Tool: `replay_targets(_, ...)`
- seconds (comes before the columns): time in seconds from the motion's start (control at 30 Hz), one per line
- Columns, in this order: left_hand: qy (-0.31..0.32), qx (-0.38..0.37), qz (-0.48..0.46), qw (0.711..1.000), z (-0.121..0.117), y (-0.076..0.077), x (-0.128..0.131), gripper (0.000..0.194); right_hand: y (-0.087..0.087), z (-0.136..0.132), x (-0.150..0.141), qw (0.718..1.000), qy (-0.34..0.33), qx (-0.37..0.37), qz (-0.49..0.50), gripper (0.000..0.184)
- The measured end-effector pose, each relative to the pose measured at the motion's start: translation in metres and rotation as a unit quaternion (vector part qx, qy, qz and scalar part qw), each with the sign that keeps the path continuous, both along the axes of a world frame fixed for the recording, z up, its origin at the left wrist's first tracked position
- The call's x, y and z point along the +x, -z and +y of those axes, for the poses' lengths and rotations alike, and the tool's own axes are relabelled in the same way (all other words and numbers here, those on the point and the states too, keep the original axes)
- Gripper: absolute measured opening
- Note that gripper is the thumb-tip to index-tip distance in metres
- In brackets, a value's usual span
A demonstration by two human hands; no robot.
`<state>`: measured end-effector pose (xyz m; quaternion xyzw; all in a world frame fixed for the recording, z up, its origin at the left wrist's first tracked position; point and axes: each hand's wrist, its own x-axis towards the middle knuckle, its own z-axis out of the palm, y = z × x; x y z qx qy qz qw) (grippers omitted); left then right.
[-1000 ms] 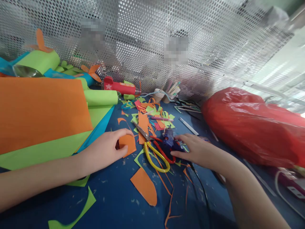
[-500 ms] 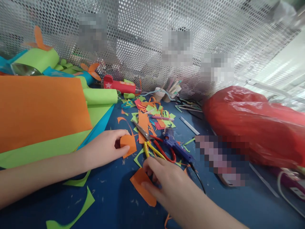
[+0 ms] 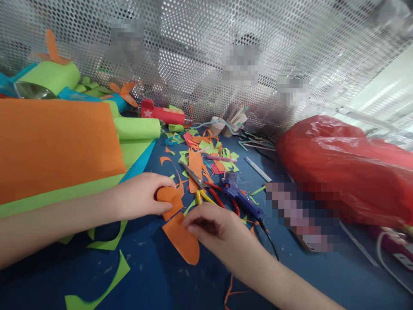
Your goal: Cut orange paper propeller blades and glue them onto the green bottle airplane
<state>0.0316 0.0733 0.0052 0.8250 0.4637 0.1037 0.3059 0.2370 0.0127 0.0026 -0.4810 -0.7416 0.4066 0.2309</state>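
The long orange cutout [image 3: 181,240], now pinched by the right hand [image 3: 214,226], has been drawn toward the small orange piece [image 3: 169,199] gripped at 10 o'clock by the left hand [image 3: 138,197].

We sit at a dark blue table [image 3: 155,275] whose top is scuffed with pale flecks. From nine o'clock round to two o'clock a silvery perforated metal screen [image 3: 200,47] closes off the far edge; through its round holes we make out only blurred grey shapes. At two to three o'clock the screen ends and a bright, washed-out opening [image 3: 383,99] with pale horizontal bars lets in daylight. That light falls from the right and gives the screen a soft glare near its top. We cannot see any floor or ceiling.
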Motion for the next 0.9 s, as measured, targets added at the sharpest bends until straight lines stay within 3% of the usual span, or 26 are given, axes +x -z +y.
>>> replay_targets(0.17, 0.042, -0.1, 0.041, 0.993, 0.004, -0.011, -0.008, 0.012, 0.01, 0.001, -0.005, 1.0, 0.017, -0.006, -0.004, 0.029)
replay_targets(0.3, 0.037, -0.099, 0.054, 0.993, 0.005, -0.012, -0.012, 0.027, 0.005, -0.001, -0.007, 0.999, -0.003, 0.008, -0.036, 0.034)
replay_targets(0.57, 0.033, -0.076, 0.074, 0.994, 0.007, -0.01, -0.011, 0.036, 0.0, -0.005, 0.001, 0.967, -0.164, 0.156, -0.119, 0.02)
replay_targets(0.73, 0.047, -0.085, 0.073, 0.993, 0.009, -0.009, -0.011, 0.032, -0.005, -0.006, 0.003, 0.933, -0.199, 0.246, -0.174, 0.02)
replay_targets(0.9, 0.063, -0.083, 0.052, 0.993, 0.007, -0.009, -0.014, 0.029, 0.0, -0.006, 0.003, 0.919, -0.203, 0.316, -0.118, 0.022)
